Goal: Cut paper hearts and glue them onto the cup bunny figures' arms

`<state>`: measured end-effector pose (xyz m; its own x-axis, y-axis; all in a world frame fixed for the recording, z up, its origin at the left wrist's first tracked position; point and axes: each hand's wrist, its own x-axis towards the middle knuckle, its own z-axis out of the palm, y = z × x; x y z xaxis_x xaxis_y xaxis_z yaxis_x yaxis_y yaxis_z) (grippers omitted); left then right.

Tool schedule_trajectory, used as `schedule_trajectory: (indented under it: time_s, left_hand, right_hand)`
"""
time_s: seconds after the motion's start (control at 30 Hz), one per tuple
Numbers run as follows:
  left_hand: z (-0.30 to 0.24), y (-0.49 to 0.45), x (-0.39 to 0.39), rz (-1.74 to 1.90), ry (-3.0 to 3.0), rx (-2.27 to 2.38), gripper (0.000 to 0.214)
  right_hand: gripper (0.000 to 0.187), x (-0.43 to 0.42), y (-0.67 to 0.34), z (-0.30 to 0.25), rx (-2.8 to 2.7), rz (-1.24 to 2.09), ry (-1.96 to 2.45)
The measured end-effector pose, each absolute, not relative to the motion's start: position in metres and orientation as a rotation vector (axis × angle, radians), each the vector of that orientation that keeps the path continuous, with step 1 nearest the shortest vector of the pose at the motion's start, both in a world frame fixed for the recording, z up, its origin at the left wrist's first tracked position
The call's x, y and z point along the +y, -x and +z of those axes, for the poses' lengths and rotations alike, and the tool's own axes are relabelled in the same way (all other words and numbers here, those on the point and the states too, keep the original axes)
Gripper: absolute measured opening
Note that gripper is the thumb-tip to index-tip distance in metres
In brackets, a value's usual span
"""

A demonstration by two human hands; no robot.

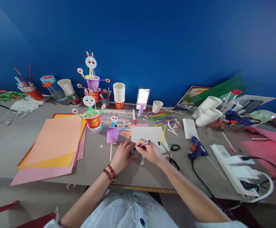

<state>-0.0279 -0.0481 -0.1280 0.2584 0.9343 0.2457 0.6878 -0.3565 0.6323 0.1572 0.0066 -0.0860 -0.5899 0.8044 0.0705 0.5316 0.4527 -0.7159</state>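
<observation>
A craft room: bench [7, 148] against a blue wall, strewn with coloured paper sheets [54, 142], paper-cup rabbit puppets [91, 115], glue gun [198, 149], scissors [170, 155].

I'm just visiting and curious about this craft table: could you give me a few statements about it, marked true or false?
1. The right hand holds a pen. True.
2. The blue glue gun lies to the left of both hands. False: it lies to their right.
3. A red bead bracelet is on the left wrist. True.
4. The scissors are in the left hand. False: they lie on the table, beside the right hand.
</observation>
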Motion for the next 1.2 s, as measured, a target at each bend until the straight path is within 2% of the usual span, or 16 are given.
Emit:
schedule_trajectory:
  time_s: [0.33,0.77,1.2]
  left_hand:
    - [-0.130,0.028,-0.049,0.848,-2.138,1.476,0.049]
    - [-0.132,0.028,-0.048,0.824,-2.156,1.487,0.043]
    - [-0.128,0.028,-0.048,0.821,-2.146,1.485,0.044]
  right_hand:
    - [0.016,0.013,-0.160,-0.095,-2.395,0.819,1.018]
    - [0.011,0.015,-0.143,-0.067,-2.682,0.565,1.059]
    - [0.018,0.030,-0.137,-0.074,-2.524,0.925,1.100]
